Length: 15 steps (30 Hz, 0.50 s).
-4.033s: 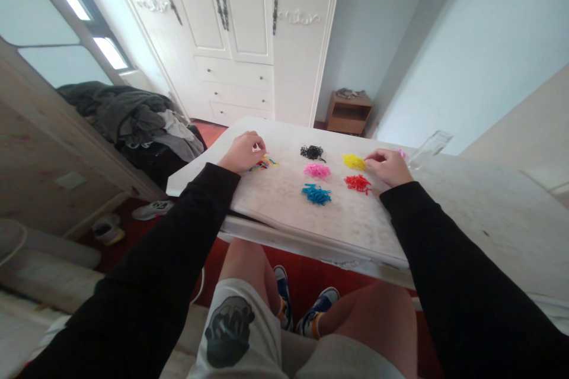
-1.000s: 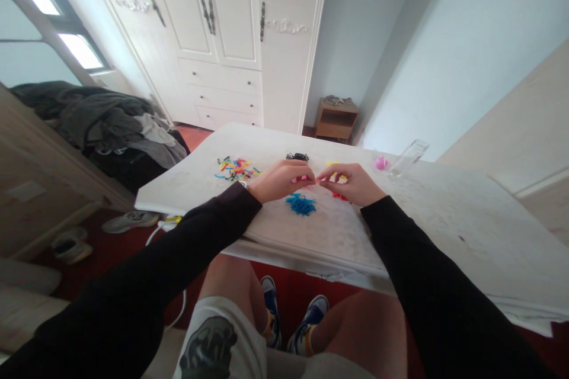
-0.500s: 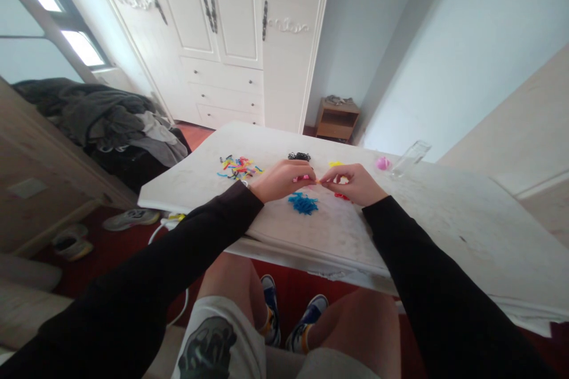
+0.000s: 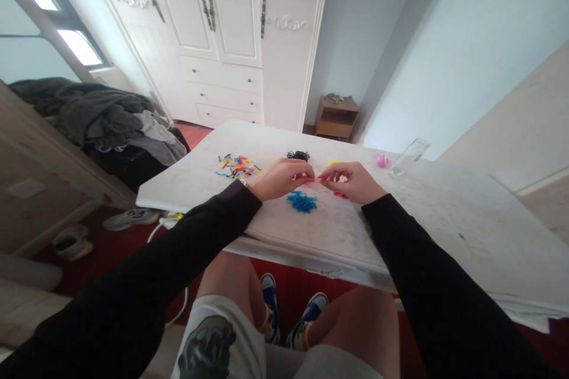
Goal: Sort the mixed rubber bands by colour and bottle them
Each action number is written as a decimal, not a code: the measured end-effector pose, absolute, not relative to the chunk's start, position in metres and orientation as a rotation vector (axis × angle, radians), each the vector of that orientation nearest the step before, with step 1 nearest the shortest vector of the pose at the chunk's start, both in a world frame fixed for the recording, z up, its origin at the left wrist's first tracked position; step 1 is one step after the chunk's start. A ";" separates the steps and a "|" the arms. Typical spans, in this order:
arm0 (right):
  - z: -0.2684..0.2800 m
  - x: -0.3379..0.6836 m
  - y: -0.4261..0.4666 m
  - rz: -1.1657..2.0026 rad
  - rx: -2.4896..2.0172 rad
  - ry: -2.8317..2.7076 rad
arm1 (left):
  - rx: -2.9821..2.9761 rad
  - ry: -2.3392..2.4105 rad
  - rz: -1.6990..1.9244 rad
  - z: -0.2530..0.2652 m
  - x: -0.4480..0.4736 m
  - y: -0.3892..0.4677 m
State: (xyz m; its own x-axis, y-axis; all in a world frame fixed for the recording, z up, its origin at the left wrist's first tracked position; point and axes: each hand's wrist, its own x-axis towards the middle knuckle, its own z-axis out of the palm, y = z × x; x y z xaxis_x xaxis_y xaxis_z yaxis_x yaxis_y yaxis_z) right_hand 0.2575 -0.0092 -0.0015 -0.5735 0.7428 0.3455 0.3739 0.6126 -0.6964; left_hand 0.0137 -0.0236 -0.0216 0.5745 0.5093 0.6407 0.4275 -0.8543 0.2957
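Note:
My left hand [image 4: 284, 179] and my right hand [image 4: 353, 181] meet over the table, thumb and fingers pinched at each end of a small orange rubber band [image 4: 317, 179]. Pink bands [image 4: 302, 176] show beneath my left fingers, partly hidden. Just in front of the hands lies a pile of blue rubber bands [image 4: 301, 202]. Beyond them are a black pile [image 4: 298, 156] and a yellow pile [image 4: 334, 162], the latter partly covered by my right hand. Red bands [image 4: 341, 194] peek out under that hand. A mixed-colour heap [image 4: 239, 166] sits to the left.
The white table [image 4: 427, 237] stretches far right. On it are a pink round object [image 4: 382, 161] and a clear container [image 4: 409, 155] lying tilted. A white cable [image 4: 185, 302] hangs by the left front edge. Behind stand a white wardrobe [image 4: 231, 92] and a small wooden cabinet [image 4: 336, 118].
Both hands stay nearly in place, still pinching the orange band, with only slight finger movement. The whole view has shifted a little.

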 end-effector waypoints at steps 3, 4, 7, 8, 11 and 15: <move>-0.002 0.257 -0.009 0.772 -0.875 -2.195 | 2.690 0.802 1.155 -0.021 0.014 -0.024; -0.002 0.257 -0.010 0.775 -0.872 -2.191 | 2.688 0.799 1.158 -0.021 0.014 -0.024; -0.001 0.256 -0.011 0.781 -0.866 -2.206 | 2.690 0.779 1.156 -0.021 0.014 -0.024; -0.001 0.256 -0.011 0.778 -0.868 -2.217 | 2.694 0.778 1.151 -0.021 0.014 -0.023; 0.000 0.256 -0.011 0.755 -0.894 -2.245 | 2.701 0.797 1.149 -0.022 0.014 -0.023; 0.000 0.256 -0.010 0.748 -0.905 -2.248 | 2.713 0.783 1.126 -0.023 0.013 -0.023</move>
State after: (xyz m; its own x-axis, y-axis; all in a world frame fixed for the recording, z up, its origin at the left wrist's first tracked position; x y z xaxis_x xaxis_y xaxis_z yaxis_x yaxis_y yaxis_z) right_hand 0.2564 -0.0105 0.0001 -0.5899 0.7444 0.3128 0.4084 0.6093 -0.6797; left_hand 0.0132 -0.0227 -0.0227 0.5937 0.4962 0.6335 0.4209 -0.8625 0.2811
